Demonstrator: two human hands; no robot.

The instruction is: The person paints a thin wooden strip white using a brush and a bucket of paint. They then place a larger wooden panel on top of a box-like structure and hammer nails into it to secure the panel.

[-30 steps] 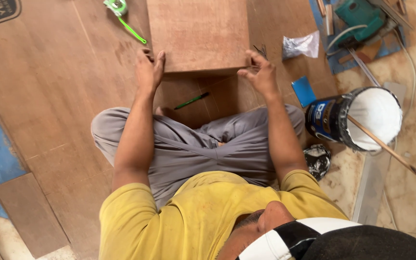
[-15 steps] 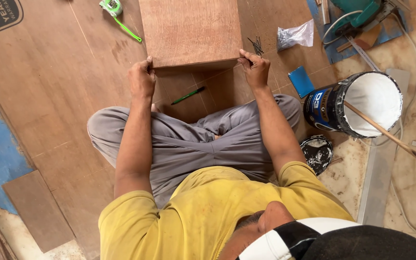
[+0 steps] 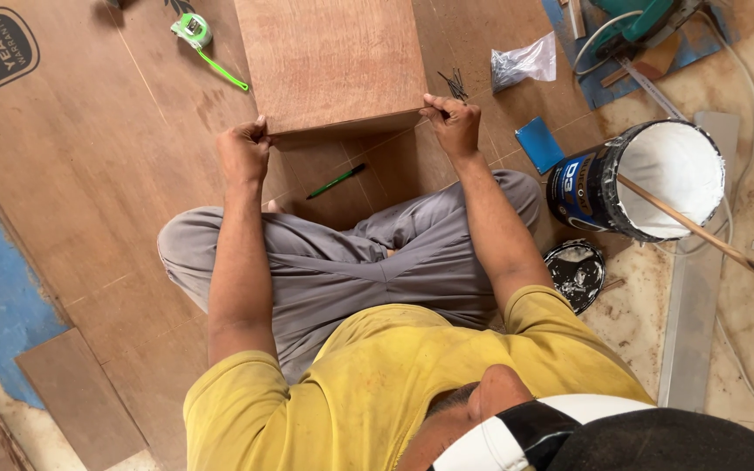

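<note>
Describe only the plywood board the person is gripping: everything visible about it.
The plywood board is a flat, reddish-brown rectangular panel with fine grain, its far end cut off by the frame. It sits above the larger plywood sheet on the floor. The left hand grips its near left corner, the right hand its near right corner, beside loose nails.

A carpentry worksite: plywood sheets (image 3: 89, 174), tape measure (image 3: 192, 28), nails (image 3: 455, 85), glue bucket (image 3: 639, 179).

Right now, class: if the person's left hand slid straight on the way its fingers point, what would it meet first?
The left hand already grips the near corner of the plywood board, so pushing on, away from the body, it meets that board at once. The green tape measure lies off to the side, though depth is hard to judge.
</note>
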